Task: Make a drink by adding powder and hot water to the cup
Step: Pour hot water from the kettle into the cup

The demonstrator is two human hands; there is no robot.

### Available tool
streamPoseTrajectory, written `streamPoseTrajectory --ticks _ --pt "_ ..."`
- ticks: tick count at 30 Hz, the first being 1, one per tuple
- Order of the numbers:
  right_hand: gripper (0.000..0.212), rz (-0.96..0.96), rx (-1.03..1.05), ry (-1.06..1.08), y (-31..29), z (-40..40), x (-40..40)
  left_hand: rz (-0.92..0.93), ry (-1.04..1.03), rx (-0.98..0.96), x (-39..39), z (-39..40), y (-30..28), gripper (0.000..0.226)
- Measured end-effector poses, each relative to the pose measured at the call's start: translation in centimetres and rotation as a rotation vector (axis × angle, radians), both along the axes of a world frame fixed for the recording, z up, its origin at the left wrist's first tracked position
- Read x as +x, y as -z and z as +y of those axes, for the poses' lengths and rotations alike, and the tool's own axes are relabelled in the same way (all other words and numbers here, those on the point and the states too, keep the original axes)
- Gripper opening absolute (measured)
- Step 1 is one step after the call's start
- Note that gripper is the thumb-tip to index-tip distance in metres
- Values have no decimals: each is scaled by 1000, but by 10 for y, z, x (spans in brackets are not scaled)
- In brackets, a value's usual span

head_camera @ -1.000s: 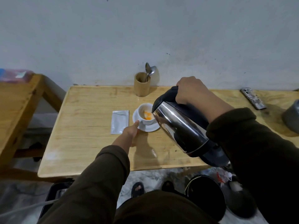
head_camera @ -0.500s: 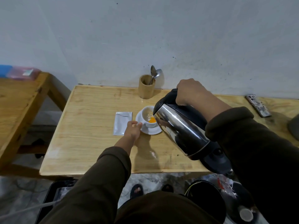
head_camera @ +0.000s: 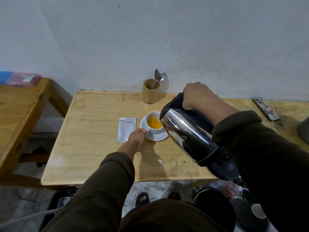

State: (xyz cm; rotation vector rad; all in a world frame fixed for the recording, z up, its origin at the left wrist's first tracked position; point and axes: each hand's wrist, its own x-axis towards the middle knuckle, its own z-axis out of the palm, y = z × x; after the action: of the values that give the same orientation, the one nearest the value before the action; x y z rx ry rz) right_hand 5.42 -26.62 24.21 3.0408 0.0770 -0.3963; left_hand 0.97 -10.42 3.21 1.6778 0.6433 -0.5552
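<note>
A white cup (head_camera: 154,130) stands on a white saucer (head_camera: 158,138) in the middle of the wooden table (head_camera: 93,148); orange liquid fills much of it. My right hand (head_camera: 199,96) grips the black handle of a steel kettle (head_camera: 189,136), which is tilted with its spout over the cup's right rim. My left hand (head_camera: 137,136) pinches the cup's handle at the saucer's near-left edge. A silver powder sachet (head_camera: 126,129) lies flat just left of the saucer.
A wooden holder (head_camera: 150,93) with two spoons (head_camera: 158,79) stands by the wall behind the cup. A phone (head_camera: 266,108) lies at the far right, beside a grey object (head_camera: 304,129). Another wooden table (head_camera: 18,114) stands left. Bins and feet show on the floor below.
The orange liquid in the cup has risen as the kettle stays tilted over it. My left hand shifted from the saucer's edge onto the cup's handle.
</note>
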Motion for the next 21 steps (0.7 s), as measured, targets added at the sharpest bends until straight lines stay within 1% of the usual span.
streamPoseTrajectory --ticks 8,21 --pt "12 12 4 6 -1 2 2 23 2 -23 2 1 -2 39" --pt "13 18 -7 1 1 6 6 51 28 -17 3 5 -6 35"
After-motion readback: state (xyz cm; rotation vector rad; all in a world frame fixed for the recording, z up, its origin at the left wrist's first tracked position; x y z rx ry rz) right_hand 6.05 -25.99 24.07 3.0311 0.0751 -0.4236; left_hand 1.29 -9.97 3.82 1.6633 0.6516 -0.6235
